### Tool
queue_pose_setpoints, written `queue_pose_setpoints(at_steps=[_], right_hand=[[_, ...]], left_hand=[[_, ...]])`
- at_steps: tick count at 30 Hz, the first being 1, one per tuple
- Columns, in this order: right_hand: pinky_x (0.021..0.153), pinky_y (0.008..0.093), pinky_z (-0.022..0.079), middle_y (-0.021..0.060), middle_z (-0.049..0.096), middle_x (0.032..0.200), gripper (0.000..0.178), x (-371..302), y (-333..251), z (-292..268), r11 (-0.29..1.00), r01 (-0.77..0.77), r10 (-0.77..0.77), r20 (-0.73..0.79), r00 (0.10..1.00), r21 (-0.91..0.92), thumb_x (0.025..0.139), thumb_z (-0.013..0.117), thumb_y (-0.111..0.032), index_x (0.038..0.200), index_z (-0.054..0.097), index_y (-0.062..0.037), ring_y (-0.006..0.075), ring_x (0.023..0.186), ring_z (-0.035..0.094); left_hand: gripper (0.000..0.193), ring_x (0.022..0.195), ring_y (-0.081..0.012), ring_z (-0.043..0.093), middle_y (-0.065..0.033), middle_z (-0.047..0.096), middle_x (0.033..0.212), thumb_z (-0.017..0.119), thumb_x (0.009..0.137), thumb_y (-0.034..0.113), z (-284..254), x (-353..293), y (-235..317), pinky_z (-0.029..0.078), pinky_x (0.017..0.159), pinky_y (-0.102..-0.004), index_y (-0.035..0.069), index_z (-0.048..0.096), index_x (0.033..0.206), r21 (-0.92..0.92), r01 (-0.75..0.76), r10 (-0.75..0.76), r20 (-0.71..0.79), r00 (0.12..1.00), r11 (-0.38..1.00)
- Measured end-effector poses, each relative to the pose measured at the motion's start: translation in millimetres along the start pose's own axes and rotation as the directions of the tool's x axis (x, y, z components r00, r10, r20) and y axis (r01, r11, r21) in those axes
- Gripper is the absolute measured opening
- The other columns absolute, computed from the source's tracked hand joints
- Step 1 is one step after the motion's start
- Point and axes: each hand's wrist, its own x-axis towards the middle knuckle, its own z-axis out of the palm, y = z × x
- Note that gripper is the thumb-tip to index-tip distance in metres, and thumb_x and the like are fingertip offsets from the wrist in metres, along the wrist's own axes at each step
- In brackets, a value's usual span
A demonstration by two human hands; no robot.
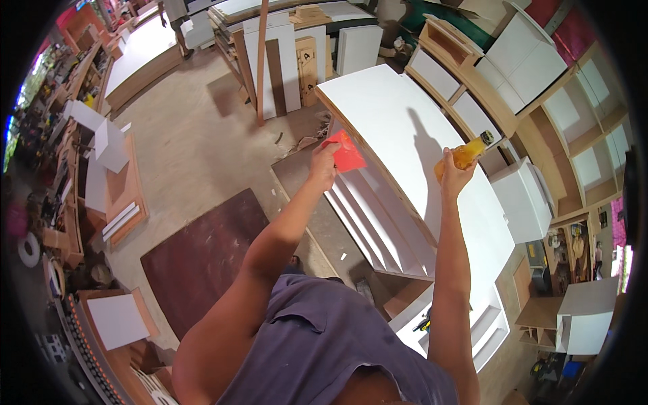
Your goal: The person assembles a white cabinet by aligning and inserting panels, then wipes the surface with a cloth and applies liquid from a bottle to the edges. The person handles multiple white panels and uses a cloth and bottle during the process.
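My left hand (324, 167) is closed on a flat red square piece (348, 152) with a few yellowish marks. It is held over the near-left edge of a large white panel (398, 128). In my right hand (457, 179) is a bottle (467, 154) of yellow-orange liquid, tilted with its dark-rimmed end up to the right. The bottle is above the panel, and its shadow falls on the white face. Below the panel's left edge, a white cabinet with several slats or shelves (378, 229) shows.
A dark reddish-brown board (206, 263) lies on the floor to my left. White and wooden boards (277, 67) lean upright at the back, with a thin wooden post (262, 61) before them. Wooden shelving frames (540, 128) stand at the right. A person (177, 20) stands far off.
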Motion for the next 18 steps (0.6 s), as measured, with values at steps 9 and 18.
queue_pose_setpoints(at_steps=[9,18], right_hand=[[0.085,0.0322,0.052,0.0090,0.063,0.103,0.053,-2,21,-8,0.999,0.039,-0.040,0.022,0.999,0.027,0.078,0.081,-0.011,0.118,0.048,-0.0023,0.0179,0.092,0.063],[0.085,0.0337,0.052,0.0122,0.064,0.103,0.059,0,21,-9,1.000,0.004,-0.005,0.020,1.000,0.005,0.076,0.083,-0.019,0.119,0.047,-0.0007,0.0209,0.093,0.064]], left_hand=[[0.033,0.092,-0.0224,0.067,-0.0108,0.066,0.103,0.059,0.091,0.020,55,5,-10,0.060,0.069,-0.0414,0.002,0.058,0.119,0.405,-0.024,0.071,-0.103,0.992,0.914],[0.036,0.092,-0.0207,0.066,-0.0115,0.063,0.093,0.055,0.086,0.020,50,27,-18,0.057,0.064,-0.0367,0.000,0.058,0.116,0.485,-0.171,0.257,-0.118,0.959,0.858]])
